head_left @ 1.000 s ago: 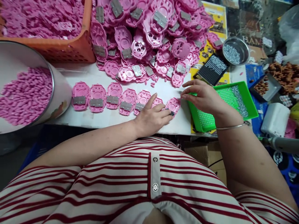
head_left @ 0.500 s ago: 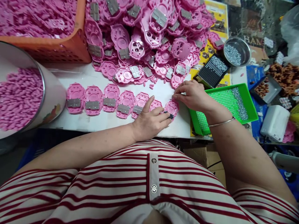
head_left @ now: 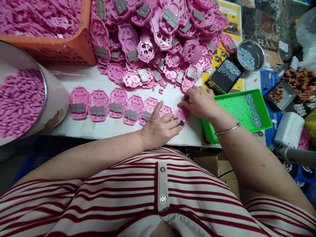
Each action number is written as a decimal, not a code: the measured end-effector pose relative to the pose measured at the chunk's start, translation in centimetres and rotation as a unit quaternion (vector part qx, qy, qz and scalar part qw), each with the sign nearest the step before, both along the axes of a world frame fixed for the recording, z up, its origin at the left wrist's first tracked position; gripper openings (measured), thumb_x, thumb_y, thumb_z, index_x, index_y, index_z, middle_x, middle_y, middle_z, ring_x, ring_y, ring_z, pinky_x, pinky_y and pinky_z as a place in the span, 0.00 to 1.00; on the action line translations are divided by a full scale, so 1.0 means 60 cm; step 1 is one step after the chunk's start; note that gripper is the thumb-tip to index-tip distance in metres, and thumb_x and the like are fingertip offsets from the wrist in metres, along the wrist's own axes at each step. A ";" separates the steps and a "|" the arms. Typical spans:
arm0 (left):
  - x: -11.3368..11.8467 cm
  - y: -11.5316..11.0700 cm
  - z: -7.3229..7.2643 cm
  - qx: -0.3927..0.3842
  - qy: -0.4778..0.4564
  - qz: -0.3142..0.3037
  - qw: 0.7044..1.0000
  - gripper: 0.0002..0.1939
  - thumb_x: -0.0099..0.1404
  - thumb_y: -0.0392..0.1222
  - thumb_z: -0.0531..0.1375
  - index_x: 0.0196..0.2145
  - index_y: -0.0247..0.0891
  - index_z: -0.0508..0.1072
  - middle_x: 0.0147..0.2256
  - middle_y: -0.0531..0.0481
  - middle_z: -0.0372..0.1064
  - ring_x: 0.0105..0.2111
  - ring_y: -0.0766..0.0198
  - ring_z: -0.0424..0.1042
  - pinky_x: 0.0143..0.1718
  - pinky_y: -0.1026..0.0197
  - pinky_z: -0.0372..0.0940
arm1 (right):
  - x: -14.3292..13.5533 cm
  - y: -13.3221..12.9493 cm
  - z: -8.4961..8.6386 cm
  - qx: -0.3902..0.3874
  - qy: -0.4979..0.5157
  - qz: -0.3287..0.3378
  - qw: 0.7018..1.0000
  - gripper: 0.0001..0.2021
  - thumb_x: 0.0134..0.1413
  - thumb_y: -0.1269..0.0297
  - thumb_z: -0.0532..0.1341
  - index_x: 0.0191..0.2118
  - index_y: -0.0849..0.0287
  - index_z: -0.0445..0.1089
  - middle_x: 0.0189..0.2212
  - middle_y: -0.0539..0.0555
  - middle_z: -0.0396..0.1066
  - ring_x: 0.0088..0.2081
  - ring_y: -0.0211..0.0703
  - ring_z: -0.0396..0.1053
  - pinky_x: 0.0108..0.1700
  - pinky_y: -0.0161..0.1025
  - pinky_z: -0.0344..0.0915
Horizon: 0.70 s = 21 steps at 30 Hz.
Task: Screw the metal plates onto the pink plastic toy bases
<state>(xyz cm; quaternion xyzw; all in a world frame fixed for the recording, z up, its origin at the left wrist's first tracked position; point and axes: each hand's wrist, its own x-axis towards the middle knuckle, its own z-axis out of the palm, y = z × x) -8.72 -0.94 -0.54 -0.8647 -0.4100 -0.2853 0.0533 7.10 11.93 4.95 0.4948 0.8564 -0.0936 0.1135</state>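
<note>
A row of pink plastic casings [head_left: 79,97], several with a grey metal plate across the lower part, lies on the white tabletop. My left hand [head_left: 160,125] lies over the right part of this row, thumb raised and fingers stretched out. Its fingertips touch the lower part of the last casing [head_left: 182,113], by a dark plate [head_left: 182,122]. At the upper edge of that same casing, my right hand [head_left: 197,100] has thumb and forefinger pinched together. Whatever is between them is too small to make out.
Behind the row rises a heap of pink casings [head_left: 128,39]. An orange basket [head_left: 86,36] and a white bucket [head_left: 55,98] of small pink parts stand left. To the right are a green tray [head_left: 265,108], a black perforated tray [head_left: 218,80] and a metal bowl [head_left: 262,59] of small metal pieces.
My right hand has shifted slightly left and down at the last casing, its fingers more bent. My left hand stays in place.
</note>
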 end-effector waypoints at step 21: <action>0.020 -0.003 0.000 -0.016 0.008 0.039 0.999 0.11 0.72 0.38 0.56 0.42 0.46 0.80 0.40 0.55 0.79 0.41 0.62 0.73 0.70 0.34 0.38 | 0.005 0.047 0.009 -0.099 0.012 -0.067 0.993 0.16 0.51 0.46 0.63 0.30 0.55 0.76 0.21 0.51 0.69 0.26 0.39 0.62 0.32 0.42 0.57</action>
